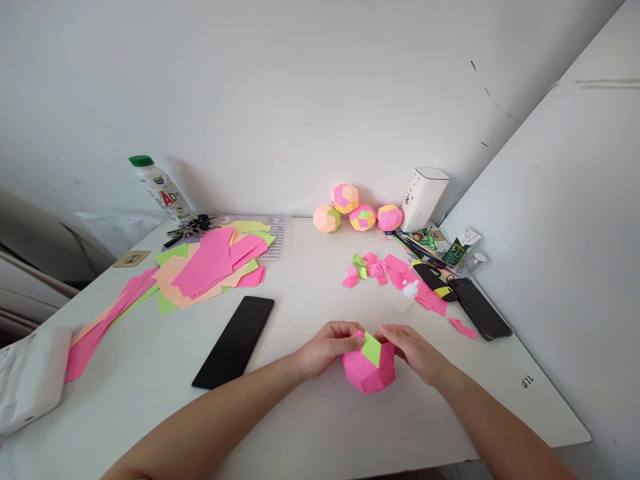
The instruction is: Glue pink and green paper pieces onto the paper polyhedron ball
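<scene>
Our left hand (pixel 331 348) and right hand (pixel 417 352) grip a pink paper ball (pixel 369 379), near side of bench (pixel 305 433). We judge it mostly built, top apparently unclosed. Four balls (pixel 346 199) behind look finished; folded pieces (pixel 396 264) lie loose.

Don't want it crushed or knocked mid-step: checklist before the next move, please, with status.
1. Left hand on the pink paper ball: ok, at its upper left edge.
2. Right hand at the ball: ok, at its upper right edge.
3. Green piece firmly joined: cannot tell.
4. Far side of the ball closed: cannot tell, hidden.
5. Black phone on the left clear of the ball: ok, apart.
6. Small paper pieces clear of the ball: ok, farther back.
</scene>
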Tool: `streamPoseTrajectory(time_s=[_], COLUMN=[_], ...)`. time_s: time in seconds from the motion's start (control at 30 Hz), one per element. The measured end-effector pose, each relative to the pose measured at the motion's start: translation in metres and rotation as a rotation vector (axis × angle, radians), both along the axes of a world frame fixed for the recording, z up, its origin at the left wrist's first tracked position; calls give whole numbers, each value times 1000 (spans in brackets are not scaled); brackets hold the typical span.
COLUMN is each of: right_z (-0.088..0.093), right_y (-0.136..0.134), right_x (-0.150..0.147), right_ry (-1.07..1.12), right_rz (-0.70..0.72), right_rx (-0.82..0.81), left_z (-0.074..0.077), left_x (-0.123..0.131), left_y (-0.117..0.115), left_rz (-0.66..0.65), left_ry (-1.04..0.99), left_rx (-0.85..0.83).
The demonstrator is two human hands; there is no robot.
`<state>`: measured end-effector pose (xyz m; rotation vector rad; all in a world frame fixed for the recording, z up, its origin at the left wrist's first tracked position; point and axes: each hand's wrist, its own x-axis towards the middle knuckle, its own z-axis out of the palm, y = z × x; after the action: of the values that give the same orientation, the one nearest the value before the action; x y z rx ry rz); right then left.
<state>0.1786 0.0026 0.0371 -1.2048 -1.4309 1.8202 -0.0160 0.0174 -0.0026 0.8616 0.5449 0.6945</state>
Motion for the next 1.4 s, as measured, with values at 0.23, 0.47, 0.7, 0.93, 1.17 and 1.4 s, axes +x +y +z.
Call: streamPoseTrajectory(time_s=[0.23, 0.47, 0.7, 0.93, 1.17, 1.4], right_z=[1, 0, 2, -13, -49, -31], right_y=[0, -1, 5, 30, 47, 43], right_x=[-3, -5, 8, 33, 34, 34], right_ry=[-17, -38, -517, -586, -555, -659], right_rz=[-139, -149, -328, -815, -533, -344], right_rx=[-62, -47, 581, 686, 494, 598], left_z=[-2, -1, -11, -14, -9, -9], left_x=[1, 0, 0, 2, 5, 4], left_y=[0, -1, -2, -3, -1, -1], left_rz=[34, 52, -4, -4, 69, 63], left_ry=[-20, -80, -51, -65, -115, -134], left_rx=[53, 12, -121, -235, -287, -302])
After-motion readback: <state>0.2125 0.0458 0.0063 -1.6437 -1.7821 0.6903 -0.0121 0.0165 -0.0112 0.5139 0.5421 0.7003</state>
